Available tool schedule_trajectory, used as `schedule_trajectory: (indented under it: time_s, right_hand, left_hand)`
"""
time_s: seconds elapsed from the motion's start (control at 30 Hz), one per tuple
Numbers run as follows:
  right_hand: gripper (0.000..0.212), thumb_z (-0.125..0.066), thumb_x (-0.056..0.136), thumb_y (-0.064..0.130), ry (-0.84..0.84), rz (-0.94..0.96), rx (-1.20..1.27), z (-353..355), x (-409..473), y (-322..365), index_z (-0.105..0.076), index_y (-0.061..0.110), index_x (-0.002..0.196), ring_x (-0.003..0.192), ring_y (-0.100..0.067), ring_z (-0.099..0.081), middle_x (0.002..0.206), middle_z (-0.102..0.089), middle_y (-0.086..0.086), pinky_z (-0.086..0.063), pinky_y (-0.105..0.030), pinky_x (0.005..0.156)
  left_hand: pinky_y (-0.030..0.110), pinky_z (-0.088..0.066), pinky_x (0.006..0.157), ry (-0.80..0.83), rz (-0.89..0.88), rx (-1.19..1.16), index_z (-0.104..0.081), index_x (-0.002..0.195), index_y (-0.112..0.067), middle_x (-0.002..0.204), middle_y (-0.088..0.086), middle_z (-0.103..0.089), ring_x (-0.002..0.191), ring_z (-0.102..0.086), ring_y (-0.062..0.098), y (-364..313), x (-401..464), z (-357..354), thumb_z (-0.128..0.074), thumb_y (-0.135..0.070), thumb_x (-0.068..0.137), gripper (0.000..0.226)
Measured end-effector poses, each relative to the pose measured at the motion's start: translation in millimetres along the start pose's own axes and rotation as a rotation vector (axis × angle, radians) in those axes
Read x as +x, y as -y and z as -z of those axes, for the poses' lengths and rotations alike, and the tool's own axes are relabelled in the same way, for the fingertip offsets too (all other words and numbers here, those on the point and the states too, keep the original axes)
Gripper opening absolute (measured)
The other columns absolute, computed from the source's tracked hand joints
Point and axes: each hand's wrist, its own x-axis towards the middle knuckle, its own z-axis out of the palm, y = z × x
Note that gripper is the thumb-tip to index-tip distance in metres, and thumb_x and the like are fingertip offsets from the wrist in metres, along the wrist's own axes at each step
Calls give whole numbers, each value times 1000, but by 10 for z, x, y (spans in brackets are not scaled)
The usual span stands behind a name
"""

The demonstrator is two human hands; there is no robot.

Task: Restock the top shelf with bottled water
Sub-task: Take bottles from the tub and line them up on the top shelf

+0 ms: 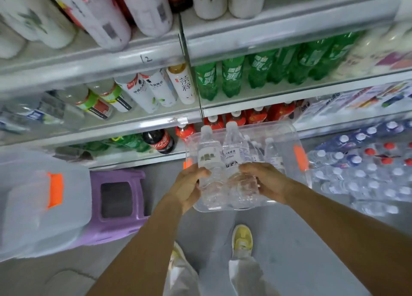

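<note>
The shelving (pixel 200 48) rises above a clear bin (pixel 287 137) on the floor, the landmark here. Over the bin's near edge, the left hand (pixel 186 187) has its grip round one water bottle (pixel 209 161) and the right hand (pixel 268 182) grasps another water bottle (pixel 236 159); more stand in the bin behind. This looks like the picking-up step; next both need lifting to the top shelf. Above the bin, a shelf edge reads "12" (pixel 146 58); left of it, a cola bottle (pixel 161 142). Water labels blur.

Two water bottles (pixel 223 161) stand side by side between the left hand (pixel 185 188) and right hand (pixel 267 182), above a bin (pixel 287 135) holding more. Shelves (pixel 133 126) rise behind; a stool (pixel 118 206) sits left, bottle packs (pixel 367 173) right.
</note>
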Motion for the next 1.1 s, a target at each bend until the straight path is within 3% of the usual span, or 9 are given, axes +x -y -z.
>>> schedule_trajectory:
  time_s: [0.1,0.17,0.23,0.4,0.5,0.67,0.8,0.9,1.1]
  right_hand:
    - [18,-68,86,20,29,59,-4,-77,-303,262,-68,9,100,76,-19,-64,91,-68,-9,-50,-29,65]
    - [36,-73,80,28,53,109,-34,-173,-508,420,-68,10,111,93,-19,-65,103,-69,-6,-52,-33,83]
    - [53,-82,71,39,102,179,-74,-279,-673,547,-69,19,119,114,-22,-63,118,-70,-2,-46,-45,103]
    - [70,-89,64,40,100,343,-94,-581,-1286,964,-58,17,122,112,-15,-63,114,-71,0,-47,-30,91]
    - [65,-90,63,39,129,439,-128,-748,-1625,1265,-61,15,115,112,-21,-63,109,-71,-4,-46,-38,99]
    - [106,-89,57,39,176,653,-203,-1134,-2340,1845,-34,14,145,122,-22,-53,135,-52,1,-42,-43,107]
    - [84,-89,47,39,216,841,-272,-1441,-2800,2301,-59,18,122,105,-28,-68,107,-74,-4,-47,-53,102]
    - [61,-85,62,25,228,945,-266,-1639,-3081,2630,-63,12,118,102,-30,-69,106,-75,-7,-51,-51,97]
    - [29,-73,84,19,203,1144,-301,-2001,-3586,3234,-64,20,111,88,-7,-72,94,-76,10,-52,-19,70]
  left_hand:
    - [51,-52,96,50,-69,103,-56,129,-6,122,17,-67,109,-64,33,-239,-298,-88,-63,3,58,72]
    - [54,-45,105,84,-137,159,-50,135,-9,127,15,-65,119,-60,34,-351,-491,-178,-73,0,55,84]
    - [51,-45,105,102,-221,231,-52,133,-11,122,11,-69,116,-64,29,-446,-716,-285,-83,-4,62,78]
    - [35,-53,93,-66,-478,283,-61,111,-28,97,-8,-76,96,-71,11,-728,-1425,-541,-93,-16,57,63]
    - [45,-51,99,-85,-581,242,-59,121,-19,105,2,-76,102,-71,22,-954,-1819,-587,-92,-22,53,75]
    - [21,-53,76,-141,-814,227,-58,113,-26,91,-10,-77,95,-72,11,-1401,-2551,-671,-81,-5,74,50]
    - [33,-55,91,-181,-945,300,-56,113,-24,95,-7,-76,89,-71,7,-1824,-3164,-726,-83,-11,72,50]
    - [22,-57,69,-198,-1064,335,-57,116,-19,93,-5,-76,82,-72,6,-2159,-3497,-722,-83,-10,73,51]
    - [47,-54,94,-218,-1249,378,-56,123,-17,104,1,-75,98,-72,21,-2768,-4018,-699,-86,-20,70,61]
